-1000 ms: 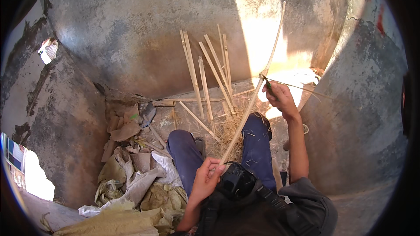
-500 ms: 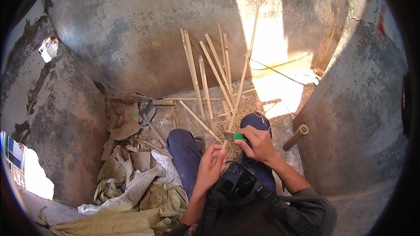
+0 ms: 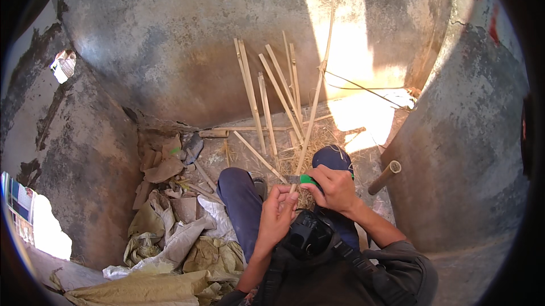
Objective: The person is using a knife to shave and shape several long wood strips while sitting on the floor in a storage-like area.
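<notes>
A long, thin bamboo strip (image 3: 313,110) slants up from my lap, its far end reaching high against the back wall. The near end sits between the fingers of my left hand (image 3: 275,215), which are closed on it. My right hand (image 3: 336,189) grips a knife with a green handle (image 3: 307,179). Its short dark blade (image 3: 292,179) lies across the strip, just beyond my left fingertips. How deep the edge sits in the bamboo I cannot tell.
Several split bamboo pieces (image 3: 250,87) lean on the back wall (image 3: 187,39). Pale shavings (image 3: 306,198) litter the floor between my knees. Crumpled sacks (image 3: 170,243) lie at the left, and a thick bamboo pole (image 3: 384,177) stands by the right wall.
My right hand and the knife have shifted slightly down and left, toward my left fingers. The strip's far end has moved only a little. My left hand stays nearly in place.
</notes>
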Demonstrator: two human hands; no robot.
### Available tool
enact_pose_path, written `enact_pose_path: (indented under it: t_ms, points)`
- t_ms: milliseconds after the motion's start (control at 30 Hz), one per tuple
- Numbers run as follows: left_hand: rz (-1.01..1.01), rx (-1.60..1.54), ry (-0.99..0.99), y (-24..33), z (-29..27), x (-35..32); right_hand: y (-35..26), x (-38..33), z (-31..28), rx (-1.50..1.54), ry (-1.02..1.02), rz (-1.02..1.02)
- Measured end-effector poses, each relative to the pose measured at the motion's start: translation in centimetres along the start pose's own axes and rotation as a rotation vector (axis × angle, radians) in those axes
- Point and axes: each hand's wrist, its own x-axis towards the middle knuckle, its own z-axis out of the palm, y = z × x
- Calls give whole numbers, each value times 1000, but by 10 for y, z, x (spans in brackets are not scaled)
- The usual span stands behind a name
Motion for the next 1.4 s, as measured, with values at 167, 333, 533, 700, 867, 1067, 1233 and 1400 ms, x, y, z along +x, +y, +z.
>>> enact_pose_path:
  t_ms: [167, 333, 533, 700, 867, 1067, 1233, 1400]
  points:
    - [-24, 158, 9, -6, -3, -13, 39, 16, -9, -39, 153, 140]
    - [-71, 226, -25, -11, -5, -31, 106, 34, -33, -82, 230, 253]
    - [-92, 202, -63, -18, -11, -33, 128, 37, -43, -129, 276, 251]
    - [-72, -12, -48, -27, -13, -22, 102, 23, -32, 171, 258, 337]
    - [-11, -75, 14, -11, -2, -12, 41, -6, -9, 166, 83, 81]
    - [56, -75, 66, -1, 4, -9, 6, -8, 1, 99, 16, -83]
    - [116, -38, 93, 0, 4, -9, -4, -5, 0, 85, 25, -127]
    - [156, 70, 153, 9, 10, -11, -1, -2, -2, 25, 53, -153]
